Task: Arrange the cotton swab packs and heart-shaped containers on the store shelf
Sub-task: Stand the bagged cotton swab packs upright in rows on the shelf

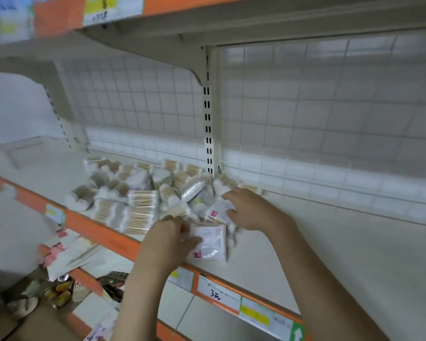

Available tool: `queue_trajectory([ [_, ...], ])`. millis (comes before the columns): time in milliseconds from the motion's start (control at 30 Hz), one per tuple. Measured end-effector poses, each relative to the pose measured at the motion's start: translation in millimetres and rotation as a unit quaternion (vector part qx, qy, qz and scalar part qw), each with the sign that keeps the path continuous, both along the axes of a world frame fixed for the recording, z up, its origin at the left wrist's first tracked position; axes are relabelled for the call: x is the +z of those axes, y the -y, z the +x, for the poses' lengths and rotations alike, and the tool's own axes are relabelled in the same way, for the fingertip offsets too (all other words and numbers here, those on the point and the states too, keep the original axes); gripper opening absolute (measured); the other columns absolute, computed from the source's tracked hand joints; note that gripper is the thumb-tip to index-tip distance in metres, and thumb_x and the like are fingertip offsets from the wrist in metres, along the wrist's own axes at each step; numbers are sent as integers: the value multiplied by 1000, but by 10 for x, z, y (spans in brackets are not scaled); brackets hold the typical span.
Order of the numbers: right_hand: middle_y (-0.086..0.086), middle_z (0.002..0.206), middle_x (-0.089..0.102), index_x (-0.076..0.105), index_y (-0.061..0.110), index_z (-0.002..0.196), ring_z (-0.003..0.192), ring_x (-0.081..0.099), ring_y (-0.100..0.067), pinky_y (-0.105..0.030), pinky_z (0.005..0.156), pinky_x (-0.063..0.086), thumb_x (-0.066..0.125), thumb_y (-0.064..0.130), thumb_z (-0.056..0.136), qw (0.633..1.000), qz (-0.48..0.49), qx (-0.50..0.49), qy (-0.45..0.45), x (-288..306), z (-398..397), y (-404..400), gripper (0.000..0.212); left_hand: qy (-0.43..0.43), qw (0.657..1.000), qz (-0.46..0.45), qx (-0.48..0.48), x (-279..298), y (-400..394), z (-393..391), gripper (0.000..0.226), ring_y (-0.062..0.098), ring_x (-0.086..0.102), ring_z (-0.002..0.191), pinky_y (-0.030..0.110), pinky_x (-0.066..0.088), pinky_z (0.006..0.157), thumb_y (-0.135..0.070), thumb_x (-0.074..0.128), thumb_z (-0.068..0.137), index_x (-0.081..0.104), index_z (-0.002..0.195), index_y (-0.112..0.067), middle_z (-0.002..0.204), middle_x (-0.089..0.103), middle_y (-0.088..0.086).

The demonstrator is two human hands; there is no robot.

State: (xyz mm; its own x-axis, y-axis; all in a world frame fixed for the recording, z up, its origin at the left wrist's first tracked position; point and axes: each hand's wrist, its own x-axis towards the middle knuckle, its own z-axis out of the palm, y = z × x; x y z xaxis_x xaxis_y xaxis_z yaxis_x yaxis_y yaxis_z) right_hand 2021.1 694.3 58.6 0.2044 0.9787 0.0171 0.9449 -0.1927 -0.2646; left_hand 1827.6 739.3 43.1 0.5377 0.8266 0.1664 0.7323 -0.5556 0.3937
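With the left hand [175, 236] pinching a flat swab pack [210, 242] at the shelf [330, 242] front and the right hand [244, 209] gripping another pack [219, 211], each should be squared flat beside the heap [133, 193].

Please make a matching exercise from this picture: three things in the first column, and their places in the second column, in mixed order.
1. flat white packet
2. pile of cotton swab packs
3. handwritten price tag

A. on the orange shelf edge, below the hands
B. at the back of the shelf, left of the right hand
C. near the shelf's front edge, under the left hand

Pairs: 1-C, 2-B, 3-A
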Motion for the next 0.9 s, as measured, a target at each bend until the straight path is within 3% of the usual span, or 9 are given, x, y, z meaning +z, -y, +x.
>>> queue_trajectory([
  [100, -1, 151, 27, 30, 20, 145, 136, 31, -22, -41, 106, 36, 44, 12, 89, 997, -65, 17, -26, 53, -24, -206, 58, -18, 1000, -14, 4, -11, 22, 76, 37, 20, 46, 75, 25, 33, 56, -43, 68, 76, 40, 63, -22, 73, 42, -6],
  [200, 3, 156, 17, 21, 24, 148, 142, 21, -19, -40, 111, 30, 46, 10, 86, 991, -124, 33, -28, 59, -50, -303, 69, -68, 997, -18, 21, 1, 57, 137, 39, 25, 57, 94, 28, 42, 69, -48, 64, 78, 53, 95, -15, 100, 51, 0],
  [400, -5, 145, 29, 25, 22, 145, 127, 40, -28, -44, 103, 38, 54, 17, 86, 989, -147, 29, -17, 20, -80, -298, 66, -93, 994, -42, 34, -21, 126, 253, 59, 28, 54, 113, 36, 45, 85, -43, 64, 80, 42, 123, -11, 125, 48, 5],
  [567, -6, 144, 18, 20, 27, 147, 127, 37, -30, -41, 98, 43, 56, 17, 85, 991, -130, -9, -34, -35, 31, -122, 73, -75, 994, -64, 47, -31, 135, 291, 56, 27, 54, 109, 33, 43, 81, -41, 68, 77, 41, 118, -14, 121, 51, 6],
  [700, 0, 138, 18, 16, 31, 149, 99, 50, -16, -29, 80, 50, 63, 13, 81, 988, -93, -33, -120, -64, 125, 77, 85, -21, 993, -103, 54, -53, 187, 339, 55, 30, 56, 106, 31, 42, 77, -34, 72, 75, 38, 112, -11, 112, 55, 8],
  [800, 2, 135, 27, 28, 28, 144, 95, 49, -15, -28, 79, 46, 69, 15, 78, 989, -51, -57, -127, -72, 202, 278, 78, 71, 986, -141, 45, -82, 207, 342, 51, 29, 55, 97, 29, 39, 70, -24, 76, 73, 36, 102, -11, 94, 49, 3],
  [900, 1, 122, 47, 47, 23, 127, 86, 47, -11, -23, 68, 37, 70, 16, 78, 988, 23, -75, -135, -74, 285, 530, 55, 156, 976, -153, 24, -107, 230, 383, 58, 23, 49, 89, 29, 38, 71, -17, 79, 70, 35, 107, -14, 93, 46, -1],
])
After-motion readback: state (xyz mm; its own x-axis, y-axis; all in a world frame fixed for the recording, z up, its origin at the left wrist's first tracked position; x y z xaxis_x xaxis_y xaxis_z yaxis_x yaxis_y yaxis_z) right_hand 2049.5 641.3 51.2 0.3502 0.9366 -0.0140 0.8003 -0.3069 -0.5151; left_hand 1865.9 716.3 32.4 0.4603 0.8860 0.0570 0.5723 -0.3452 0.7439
